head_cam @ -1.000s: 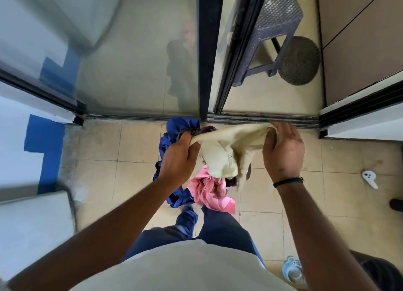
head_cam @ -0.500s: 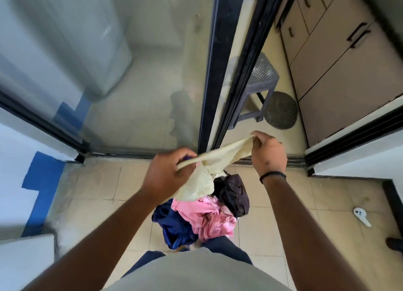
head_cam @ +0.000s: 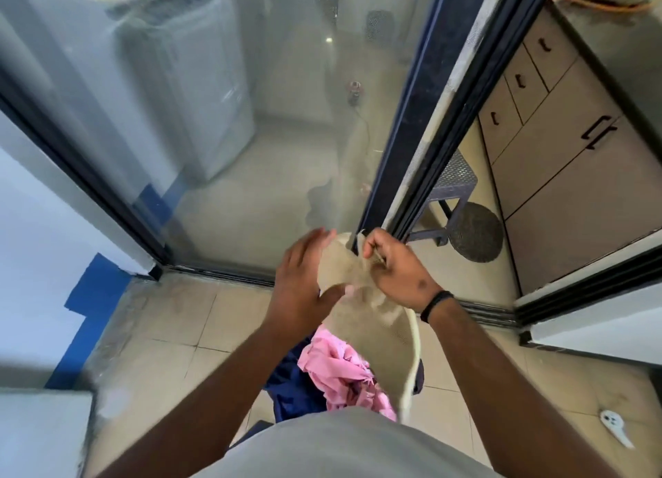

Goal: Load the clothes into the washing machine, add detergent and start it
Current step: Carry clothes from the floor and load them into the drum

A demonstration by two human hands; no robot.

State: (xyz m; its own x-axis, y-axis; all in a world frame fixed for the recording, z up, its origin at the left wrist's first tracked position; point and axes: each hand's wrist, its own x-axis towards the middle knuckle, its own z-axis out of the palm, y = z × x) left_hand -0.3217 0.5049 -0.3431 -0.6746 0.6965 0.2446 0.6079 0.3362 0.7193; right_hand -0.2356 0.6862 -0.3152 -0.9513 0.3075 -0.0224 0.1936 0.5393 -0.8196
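A cream cloth hangs in front of me, over the clothes pile on the tiled floor. My right hand grips its top edge in curled fingers. My left hand lies against the cloth's left side with its fingers stretched out straight. Below them lie a pink garment and a dark blue garment. The white washing machine stands behind the glass door, far left, blurred by the pane.
A sliding glass door with a dark frame stands shut just ahead. Through the gap at right are a grey stool, a round mat and cabinets. A small white object lies on the floor at right.
Both hands rose and came together with the cream cloth. My left hand's fingers went from gripping it to stretched out. The view tilted up, bringing the washing machine into sight.
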